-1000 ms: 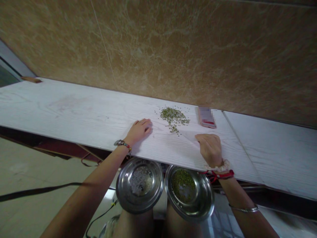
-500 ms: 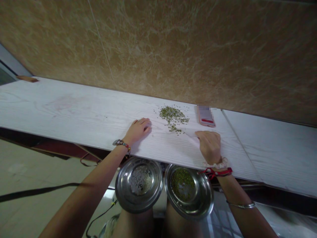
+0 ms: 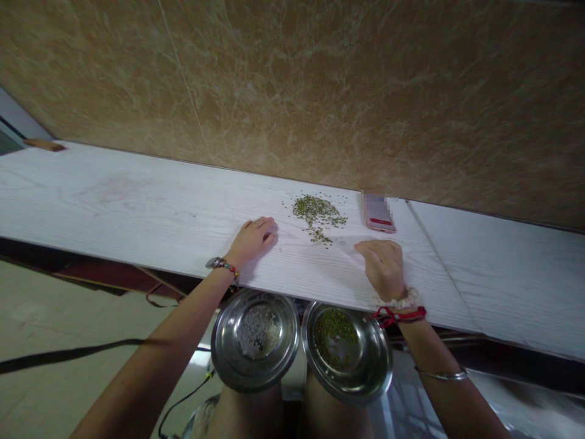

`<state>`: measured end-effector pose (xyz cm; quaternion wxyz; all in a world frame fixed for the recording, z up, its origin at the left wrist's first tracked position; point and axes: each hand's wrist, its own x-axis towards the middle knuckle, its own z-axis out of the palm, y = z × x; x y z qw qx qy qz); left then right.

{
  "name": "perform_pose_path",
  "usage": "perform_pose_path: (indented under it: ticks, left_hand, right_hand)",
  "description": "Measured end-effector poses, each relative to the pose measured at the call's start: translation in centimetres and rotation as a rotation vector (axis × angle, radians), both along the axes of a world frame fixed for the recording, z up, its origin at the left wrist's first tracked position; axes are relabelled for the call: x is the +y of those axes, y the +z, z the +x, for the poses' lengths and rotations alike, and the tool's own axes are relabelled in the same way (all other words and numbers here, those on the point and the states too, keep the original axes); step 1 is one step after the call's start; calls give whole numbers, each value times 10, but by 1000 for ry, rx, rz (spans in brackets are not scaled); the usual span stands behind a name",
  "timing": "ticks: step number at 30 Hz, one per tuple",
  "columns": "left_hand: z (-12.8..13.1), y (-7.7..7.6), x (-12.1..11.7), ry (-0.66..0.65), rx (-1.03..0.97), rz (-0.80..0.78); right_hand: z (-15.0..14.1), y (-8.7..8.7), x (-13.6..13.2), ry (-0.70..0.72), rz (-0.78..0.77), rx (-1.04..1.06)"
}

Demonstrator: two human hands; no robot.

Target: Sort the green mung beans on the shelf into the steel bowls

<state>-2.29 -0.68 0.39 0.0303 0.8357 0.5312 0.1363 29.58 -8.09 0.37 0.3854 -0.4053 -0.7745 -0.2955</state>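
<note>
Small green beans, looking like mung beans (image 3: 315,210), lie in a loose patch on the white wood-grain tabletop (image 3: 150,201). My left hand (image 3: 253,236) rests on the table to the left of the beans, fingers stretched out and holding nothing. Right of the beans and nearer me, my right hand (image 3: 380,259) is closed in a pinch. From its fingers a thin, pale, see-through piece (image 3: 342,244) points toward the lower end of the patch; its exact kind is too faint to make out.
Two steel bowls sit on my lap below the table edge: the left bowl (image 3: 218,350) has whitish bits and dark specks, the right bowl (image 3: 381,384) green beans. A phone (image 3: 380,213) lies by the marbled wall (image 3: 283,91). A brown block (image 3: 44,144) stands far left.
My right hand has shifted slightly left with the pale piece. A few beans at the lower end of the patch have moved a little. My left hand stays put.
</note>
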Motion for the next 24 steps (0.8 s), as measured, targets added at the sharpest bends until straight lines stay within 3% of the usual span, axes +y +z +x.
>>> perform_pose_path:
  ticks: [24]
  left_hand:
    - [-1,-2,1,-3,7,7]
  right_hand:
    - [-3,10,-7,43,91,-43]
